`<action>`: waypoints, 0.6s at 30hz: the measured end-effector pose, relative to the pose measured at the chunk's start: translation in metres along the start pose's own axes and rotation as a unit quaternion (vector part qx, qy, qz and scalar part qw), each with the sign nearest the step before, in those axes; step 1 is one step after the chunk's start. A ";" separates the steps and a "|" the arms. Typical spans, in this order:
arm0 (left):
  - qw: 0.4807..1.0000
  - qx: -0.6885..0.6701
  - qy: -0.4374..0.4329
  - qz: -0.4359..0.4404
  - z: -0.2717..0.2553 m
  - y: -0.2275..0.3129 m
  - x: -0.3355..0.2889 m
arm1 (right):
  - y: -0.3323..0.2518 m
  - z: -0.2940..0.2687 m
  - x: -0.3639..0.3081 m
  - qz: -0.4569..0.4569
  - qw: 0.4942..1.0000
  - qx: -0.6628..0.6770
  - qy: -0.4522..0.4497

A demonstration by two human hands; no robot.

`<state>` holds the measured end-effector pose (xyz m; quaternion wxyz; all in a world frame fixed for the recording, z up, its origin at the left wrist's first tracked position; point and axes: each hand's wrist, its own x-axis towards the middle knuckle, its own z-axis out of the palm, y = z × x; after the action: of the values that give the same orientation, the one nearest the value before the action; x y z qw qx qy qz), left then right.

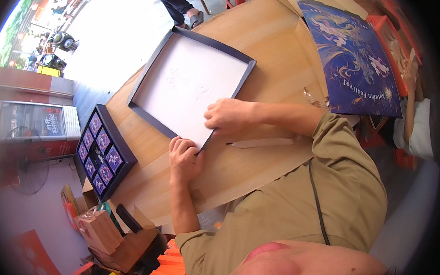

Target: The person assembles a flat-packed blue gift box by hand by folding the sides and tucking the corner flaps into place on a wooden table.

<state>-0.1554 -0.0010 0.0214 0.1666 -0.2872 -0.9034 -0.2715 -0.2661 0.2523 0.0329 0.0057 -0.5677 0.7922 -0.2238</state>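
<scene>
A shallow dark-blue box lid [249,70] lies inner side up on the wooden table, with an embossed white lining [196,59]. My left hand [185,158] curls its fingers over the rim at the lid's near corner. Just right of it, my right hand [231,114] is closed on the lid's right-hand wall, its fingers bent inside. The fingertips of both hands are partly hidden. A long white tapered strip [262,143] with a dark tip rests on the table, nearer to me than the right hand.
At the table's left edge stands a dark-blue box [127,169] of small purple packets. On the right, a blue printed panel [350,56] lies by open cardboard [310,48]. Another person's arm [411,95] reaches in there. Paper bags [99,231] stand beyond the near-left edge.
</scene>
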 end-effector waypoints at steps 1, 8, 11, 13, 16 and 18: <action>1.000 0.002 0.003 -0.004 -0.003 -0.003 0.000 | 0.007 -0.004 0.000 0.016 1.000 -0.001 -0.004; 0.999 0.030 0.035 -0.009 -0.005 -0.013 -0.002 | 0.026 -0.014 0.001 0.049 0.998 -0.003 -0.028; 0.998 0.049 0.036 -0.007 -0.005 -0.013 -0.004 | 0.029 -0.006 0.000 0.016 0.999 -0.024 0.014; 0.998 0.049 0.034 -0.020 -0.007 -0.013 -0.005 | 0.027 -0.005 0.000 0.002 0.999 -0.027 0.021; 0.999 0.034 0.014 -0.036 -0.011 -0.015 -0.007 | 0.012 -0.009 -0.001 0.032 0.999 -0.004 -0.019; 0.999 0.018 -0.004 -0.040 -0.015 -0.016 -0.008 | -0.003 -0.023 -0.001 0.077 0.988 0.017 -0.129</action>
<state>-0.1563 -0.0242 0.0237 0.1571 -0.2489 -0.9195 -0.2607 -0.2696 0.2604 0.0545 0.1350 -0.5286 0.8225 -0.1607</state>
